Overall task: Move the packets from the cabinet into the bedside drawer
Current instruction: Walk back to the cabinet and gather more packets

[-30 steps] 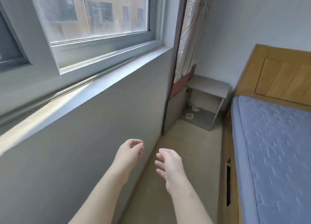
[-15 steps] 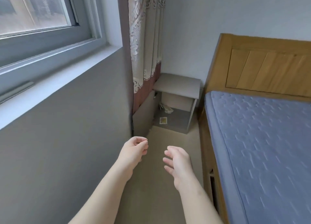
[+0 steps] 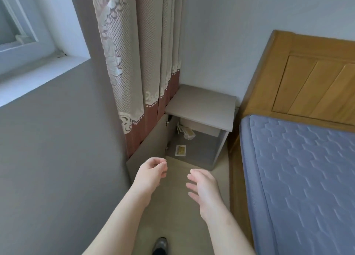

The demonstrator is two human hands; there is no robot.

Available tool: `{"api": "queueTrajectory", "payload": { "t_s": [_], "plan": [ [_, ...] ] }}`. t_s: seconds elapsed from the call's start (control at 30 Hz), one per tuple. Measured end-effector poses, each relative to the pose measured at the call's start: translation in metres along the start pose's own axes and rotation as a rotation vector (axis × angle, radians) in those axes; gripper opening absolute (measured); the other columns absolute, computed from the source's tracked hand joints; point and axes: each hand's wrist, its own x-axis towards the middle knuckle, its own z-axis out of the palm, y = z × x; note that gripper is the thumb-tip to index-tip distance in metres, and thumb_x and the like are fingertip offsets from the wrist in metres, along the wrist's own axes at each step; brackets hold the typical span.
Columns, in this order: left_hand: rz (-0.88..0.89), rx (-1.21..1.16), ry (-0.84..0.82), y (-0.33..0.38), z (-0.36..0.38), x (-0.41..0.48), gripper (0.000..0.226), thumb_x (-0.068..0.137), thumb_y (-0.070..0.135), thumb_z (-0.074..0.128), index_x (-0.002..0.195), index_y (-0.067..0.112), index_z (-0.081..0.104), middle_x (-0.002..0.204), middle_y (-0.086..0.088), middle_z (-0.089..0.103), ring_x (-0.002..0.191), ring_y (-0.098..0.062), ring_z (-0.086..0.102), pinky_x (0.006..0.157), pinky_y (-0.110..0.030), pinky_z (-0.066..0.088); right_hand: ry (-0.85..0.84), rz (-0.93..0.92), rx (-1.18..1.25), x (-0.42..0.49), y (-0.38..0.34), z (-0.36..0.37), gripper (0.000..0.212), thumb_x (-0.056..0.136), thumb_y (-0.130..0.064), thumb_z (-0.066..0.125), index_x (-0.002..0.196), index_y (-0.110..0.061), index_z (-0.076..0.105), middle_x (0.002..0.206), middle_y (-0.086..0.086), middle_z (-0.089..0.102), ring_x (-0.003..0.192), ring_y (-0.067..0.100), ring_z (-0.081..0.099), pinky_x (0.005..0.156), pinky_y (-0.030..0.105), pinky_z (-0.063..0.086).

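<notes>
my left forearm point(image 3: 123, 216) and my right forearm point(image 3: 230, 231) are bare from the lower edge of the view to the wrists. my left grip point(image 3: 151, 175) and my right grip point(image 3: 204, 187) are bare too. on one foot i wear a dull grey shoe point(image 3: 160, 243) with a rounded toe. dark cloth point(image 3: 158, 252) sits right behind it, trouser or sock i cannot tell.

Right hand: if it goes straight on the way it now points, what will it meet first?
Probably the lone packet on the bottom of the open cabinet. The right hand points forward and slightly left, and nothing stands between. Depth is unclear, so it could meet the cabinet's front edge first.
</notes>
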Motion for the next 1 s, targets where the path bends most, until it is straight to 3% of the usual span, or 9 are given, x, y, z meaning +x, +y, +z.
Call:
{"api": "queueTrajectory", "payload": {
  "t_s": [0.4,0.6,0.73,0.83,0.9,1.0],
  "plan": [
    [-0.049,0.128,-0.091,0.066,0.091,0.261,0.014,0.089,0.017,0.054,0.082,0.027,0.059,0.073,0.004,0.058,0.075,-0.016,0.055,0.068,-0.026,0.041,0.098,0.095,0.0,0.234,-0.112,0.013,0.013,0.095,-0.016,0.049,0.084,-0.022,0.054,0.099,0.001,0.059,0.086,0.016,0.057,0.089,0.036,0.046],
    [-0.027,0.244,-0.087,0.091,0.14,0.361,0.013,0.09,0.021,0.053,0.084,0.031,0.058,0.085,0.005,0.06,0.082,-0.014,0.053,0.079,-0.028,0.042,0.065,0.175,-0.021,0.336,-0.151,0.002,0.008,0.096,-0.016,0.048,0.091,-0.019,0.053,0.113,0.008,0.061,0.104,0.024,0.059,0.095,0.038,0.045],
    [-0.006,0.282,-0.023,0.088,0.182,0.436,0.011,0.091,0.021,0.055,0.087,0.03,0.059,0.086,0.005,0.06,0.086,-0.019,0.055,0.081,-0.03,0.044,0.027,0.151,-0.113,0.433,-0.165,-0.008,0.005,0.094,-0.014,0.049,0.096,-0.014,0.055,0.097,0.012,0.06,0.084,0.021,0.056,0.073,0.031,0.045],
    [-0.058,0.341,0.004,0.053,0.22,0.487,0.012,0.092,0.019,0.053,0.087,0.028,0.058,0.09,0.004,0.062,0.099,-0.023,0.061,0.081,-0.026,0.042,-0.015,0.174,-0.194,0.511,-0.145,-0.025,0.006,0.093,-0.011,0.05,0.09,-0.015,0.053,0.087,0.005,0.057,0.082,0.019,0.053,0.071,0.029,0.041],
    [-0.092,0.418,0.007,0.029,0.242,0.52,0.013,0.092,0.018,0.051,0.098,0.023,0.061,0.102,-0.002,0.065,0.102,-0.023,0.06,0.083,-0.024,0.042,-0.035,0.218,-0.247,0.558,-0.123,-0.036,0.004,0.088,-0.011,0.054,0.088,-0.015,0.053,0.079,0.001,0.053,0.078,0.018,0.051,0.07,0.027,0.039],
    [-0.125,0.521,0.003,-0.014,0.261,0.578,0.024,0.093,0.019,0.05,0.114,0.017,0.062,0.114,-0.005,0.065,0.106,-0.026,0.06,0.082,-0.023,0.043,-0.053,0.255,-0.362,0.631,-0.08,-0.044,0.016,0.08,-0.009,0.056,0.071,-0.019,0.046,0.063,-0.003,0.041,0.059,0.012,0.04,0.055,0.022,0.03]
  ]
}}
